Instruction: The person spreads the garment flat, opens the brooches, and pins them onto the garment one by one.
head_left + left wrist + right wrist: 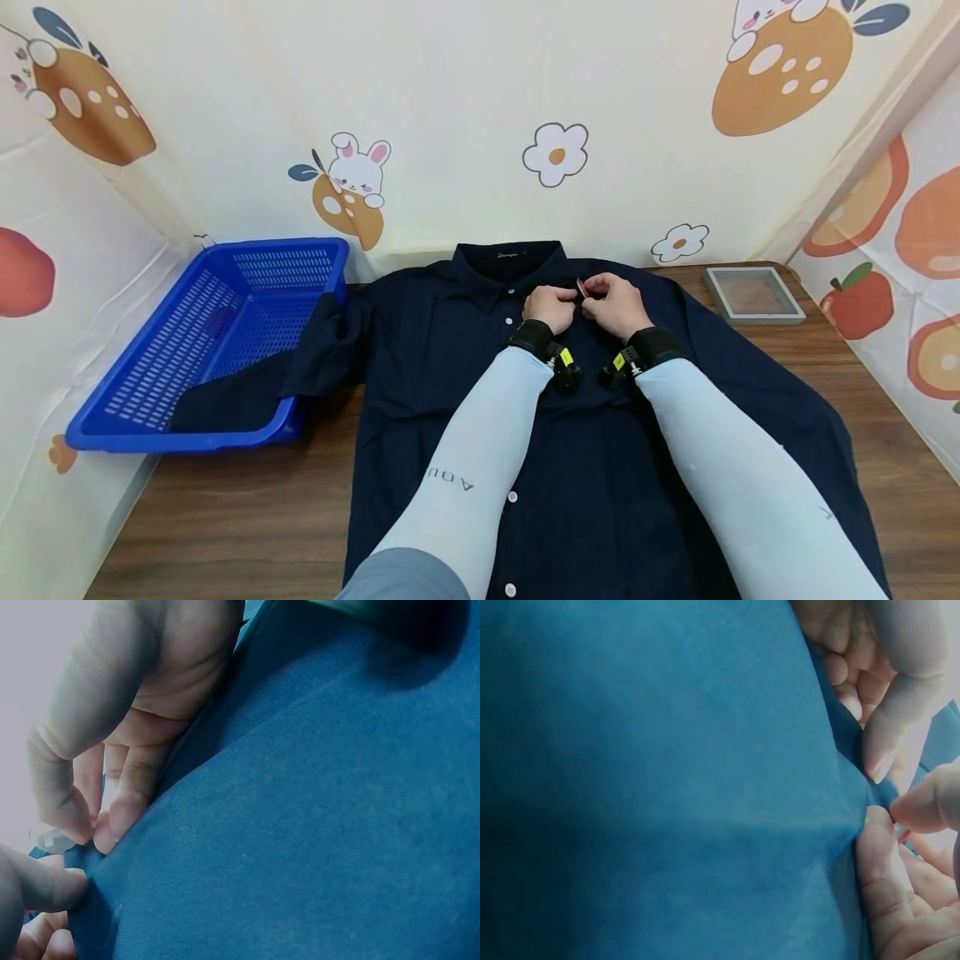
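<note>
A navy button-up shirt (pixel 435 350) lies spread on the table, collar toward the back wall. Both hands meet on its chest, beside the row of white buttons. My left hand (pixel 551 308) pinches a fold of the fabric; its curled fingers also show in the right wrist view. Between thumb and fingertips, my right hand (pixel 617 307) holds a small, flat, badge-like piece (pixel 582 288) with a pale, reddish edge, against the fold. Most of this piece is hidden by fingertips. In the left wrist view a whitish, translucent part of it (pixel 54 840) shows by the right thumb.
A blue perforated basket (pixel 180 442) stands at the left, with a dark sleeve (pixel 322 350) draped over its rim and inside. A small grey frame (pixel 753 318) lies at the back right. Printed cloth walls (pixel 465 100) enclose the wooden table (pixel 225 517).
</note>
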A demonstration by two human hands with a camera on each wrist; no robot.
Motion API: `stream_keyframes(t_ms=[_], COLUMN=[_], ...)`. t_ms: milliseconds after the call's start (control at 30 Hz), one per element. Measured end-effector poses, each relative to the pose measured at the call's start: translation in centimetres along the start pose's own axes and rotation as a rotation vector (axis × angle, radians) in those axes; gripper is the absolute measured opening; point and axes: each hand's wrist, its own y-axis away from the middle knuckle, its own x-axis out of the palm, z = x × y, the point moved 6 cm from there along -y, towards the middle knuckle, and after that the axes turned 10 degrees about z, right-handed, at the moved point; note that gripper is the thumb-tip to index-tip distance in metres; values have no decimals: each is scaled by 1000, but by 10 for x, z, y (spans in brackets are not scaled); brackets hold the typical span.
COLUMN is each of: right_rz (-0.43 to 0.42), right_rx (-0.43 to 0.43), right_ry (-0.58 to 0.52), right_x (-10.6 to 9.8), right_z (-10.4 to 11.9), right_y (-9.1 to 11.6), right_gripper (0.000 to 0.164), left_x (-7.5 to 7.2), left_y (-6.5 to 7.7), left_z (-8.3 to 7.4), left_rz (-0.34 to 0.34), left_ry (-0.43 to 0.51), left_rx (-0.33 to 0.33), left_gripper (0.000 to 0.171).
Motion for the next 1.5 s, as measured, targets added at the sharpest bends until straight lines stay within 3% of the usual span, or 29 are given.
stream_keyframes(t_ms=[133, 333, 600, 867, 1100, 1500], right_rz=[-39, -92, -119, -103, -118, -161], right_rx=[-13, -9, 31, 60, 48, 36], right_ry=[75, 208, 134, 101, 95, 44], right_x=[0, 1, 2, 4, 5, 3], right_z=[6, 14, 13, 15, 16, 17], right_y=[3, 7, 4, 7, 8, 9], right_gripper=[18, 19, 15, 17, 17, 17], left_x=[-2, -3, -4, -1, -1, -2], left_y=[2, 5, 2, -4, -4, 0], left_z=[-1, -3, -1, 3, 3, 2], left_rz=[-13, -24, -7, 2, 4, -12], left_ry=[6, 1, 12, 19, -22, -11], left_rx=[12, 31, 47, 19, 44, 69], left_gripper=[28, 31, 31, 25, 27, 27])
